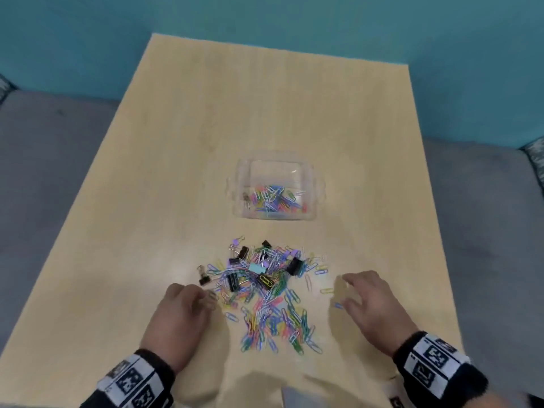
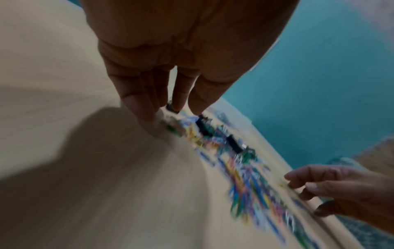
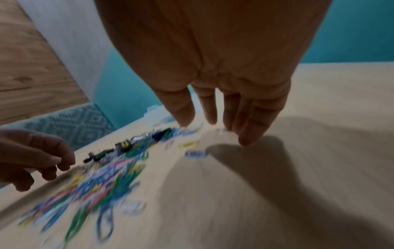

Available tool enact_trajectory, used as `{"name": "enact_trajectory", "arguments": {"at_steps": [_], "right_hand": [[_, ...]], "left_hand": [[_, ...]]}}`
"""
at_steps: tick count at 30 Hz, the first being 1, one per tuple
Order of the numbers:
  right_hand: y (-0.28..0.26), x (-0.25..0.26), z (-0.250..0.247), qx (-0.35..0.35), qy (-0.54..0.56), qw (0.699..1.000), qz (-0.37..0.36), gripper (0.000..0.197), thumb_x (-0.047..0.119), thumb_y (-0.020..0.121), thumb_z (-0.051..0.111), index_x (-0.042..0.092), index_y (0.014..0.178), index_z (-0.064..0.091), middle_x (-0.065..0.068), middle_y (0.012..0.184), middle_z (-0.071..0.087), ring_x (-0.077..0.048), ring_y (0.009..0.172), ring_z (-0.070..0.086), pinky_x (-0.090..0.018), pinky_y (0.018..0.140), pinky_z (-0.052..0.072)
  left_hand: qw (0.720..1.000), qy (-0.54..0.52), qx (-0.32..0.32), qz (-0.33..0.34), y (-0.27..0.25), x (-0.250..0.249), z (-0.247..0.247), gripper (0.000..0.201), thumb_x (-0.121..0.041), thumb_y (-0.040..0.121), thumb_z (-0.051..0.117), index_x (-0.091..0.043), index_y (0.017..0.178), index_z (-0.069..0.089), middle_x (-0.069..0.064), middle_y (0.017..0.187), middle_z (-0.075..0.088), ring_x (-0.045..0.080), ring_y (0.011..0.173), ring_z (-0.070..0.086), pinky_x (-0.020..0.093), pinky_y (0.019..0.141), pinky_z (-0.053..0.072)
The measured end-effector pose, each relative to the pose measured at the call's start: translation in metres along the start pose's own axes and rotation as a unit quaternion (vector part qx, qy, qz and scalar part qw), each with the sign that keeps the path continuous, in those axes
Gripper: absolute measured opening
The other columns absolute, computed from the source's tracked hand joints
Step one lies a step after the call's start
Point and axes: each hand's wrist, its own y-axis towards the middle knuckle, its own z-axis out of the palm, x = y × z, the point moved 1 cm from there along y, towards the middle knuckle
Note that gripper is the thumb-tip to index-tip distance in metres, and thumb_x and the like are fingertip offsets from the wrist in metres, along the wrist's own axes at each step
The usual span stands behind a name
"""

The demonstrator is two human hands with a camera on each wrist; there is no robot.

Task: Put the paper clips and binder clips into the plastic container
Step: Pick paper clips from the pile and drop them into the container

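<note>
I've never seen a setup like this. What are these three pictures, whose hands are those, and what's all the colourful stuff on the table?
No machine here: a person wears three cameras. One on the head looks down; one on each wrist looks along the fingers, blurred.

On the pale wooden table lies a heap of coloured paper clips and small binder clips. Beyond it stands a clear plastic container already holding some clips.

The left hand and right hand flank the heap, fingers loose at its edges. Neither has a grip on anything that I can see.

Even, soft light overall; glare patches on the table (image 1: 188, 272) near frame centre. Head view is slightly soft. Both wrist views are heavily motion-blurred, edges bent by distortion, with broad hand shadows across the lower frame.
</note>
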Motion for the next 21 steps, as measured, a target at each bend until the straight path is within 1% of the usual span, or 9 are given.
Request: {"name": "enact_trajectory", "arguments": {"at_steps": [2,4,8,11,13,15,17,19,21], "right_hand": [[-0.007,0.001,0.015,-0.039,-0.010,0.999,0.007,0.035,0.015,0.085,0.061,0.018,0.120,0.059,0.002,0.103,0.044,-0.024,0.101,0.045,-0.032,0.086,0.037],[-0.010,0.016,0.029,-0.057,-0.020,0.998,-0.009,0.032,0.014,0.085,0.059,0.018,0.117,0.060,0.001,0.103,0.044,-0.023,0.099,0.044,-0.032,0.084,0.039],[-0.018,0.055,0.050,0.003,-0.010,0.997,-0.082,0.028,0.021,0.092,0.051,0.020,0.120,0.056,0.001,0.110,0.046,-0.019,0.104,0.043,-0.028,0.089,0.039],[-0.026,0.058,0.048,0.021,0.030,0.994,-0.099,0.032,0.026,0.093,0.052,0.024,0.125,0.053,0.007,0.107,0.045,-0.011,0.096,0.047,-0.022,0.081,0.037],[-0.038,0.047,0.042,0.008,0.020,0.997,-0.076,0.039,0.027,0.088,0.058,0.026,0.126,0.050,0.008,0.107,0.041,-0.010,0.085,0.051,-0.021,0.073,0.037],[-0.055,0.032,0.041,0.023,-0.013,0.999,-0.030,0.052,0.029,0.083,0.062,0.030,0.130,0.040,0.008,0.109,0.035,-0.014,0.083,0.055,-0.025,0.072,0.043],[-0.068,0.025,0.046,0.040,-0.018,0.999,-0.007,0.066,0.028,0.077,0.064,0.034,0.134,0.031,0.009,0.110,0.029,-0.016,0.090,0.054,-0.027,0.077,0.047],[-0.070,0.030,0.055,0.040,-0.022,0.999,-0.025,0.080,0.029,0.074,0.067,0.037,0.138,0.020,0.008,0.113,0.026,-0.017,0.103,0.047,-0.026,0.085,0.045],[-0.060,0.044,0.066,0.035,-0.039,0.997,-0.056,0.089,0.033,0.075,0.071,0.038,0.141,0.012,0.005,0.117,0.025,-0.019,0.108,0.038,-0.026,0.090,0.042]], "left_hand": [[1.000,0.014,-0.020,0.004,-0.008,0.008,0.013,0.022,-0.008,0.074,0.068,-0.025,0.089,0.065,-0.002,0.089,0.051,0.017,0.080,0.057,0.029,0.075,0.044],[0.998,0.028,-0.031,0.036,-0.008,0.003,0.025,0.027,-0.004,0.072,0.069,-0.019,0.094,0.066,0.002,0.092,0.052,0.024,0.083,0.057,0.034,0.078,0.047],[0.990,0.026,-0.014,0.139,-0.012,-0.018,0.040,0.021,-0.010,0.077,0.070,-0.018,0.097,0.066,-0.001,0.094,0.052,0.020,0.087,0.054,0.030,0.079,0.045],[0.990,-0.002,-0.007,0.143,-0.020,-0.017,0.041,0.019,-0.014,0.076,0.073,-0.019,0.093,0.066,-0.003,0.092,0.053,0.016,0.082,0.056,0.027,0.075,0.044],[0.993,-0.005,0.007,0.121,-0.031,-0.010,0.041,0.035,-0.021,0.070,0.078,-0.021,0.101,0.062,-0.005,0.097,0.051,0.015,0.079,0.056,0.025,0.072,0.043],[0.993,0.016,0.037,0.115,-0.043,-0.003,0.045,0.054,-0.026,0.066,0.079,-0.024,0.115,0.055,-0.005,0.106,0.047,0.016,0.083,0.056,0.026,0.074,0.045],[0.990,0.042,0.056,0.127,-0.052,-0.001,0.052,0.069,-0.030,0.067,0.077,-0.026,0.128,0.046,-0.003,0.115,0.044,0.018,0.095,0.053,0.029,0.085,0.046],[0.987,0.054,0.058,0.136,-0.055,-0.007,0.060,0.078,-0.032,0.069,0.075,-0.029,0.136,0.035,-0.001,0.122,0.040,0.021,0.105,0.047,0.032,0.092,0.043],[0.987,0.066,0.049,0.141,-0.051,-0.018,0.067,0.081,-0.032,0.072,0.072,-0.031,0.140,0.029,0.000,0.127,0.037,0.023,0.108,0.041,0.035,0.095,0.041]]}}
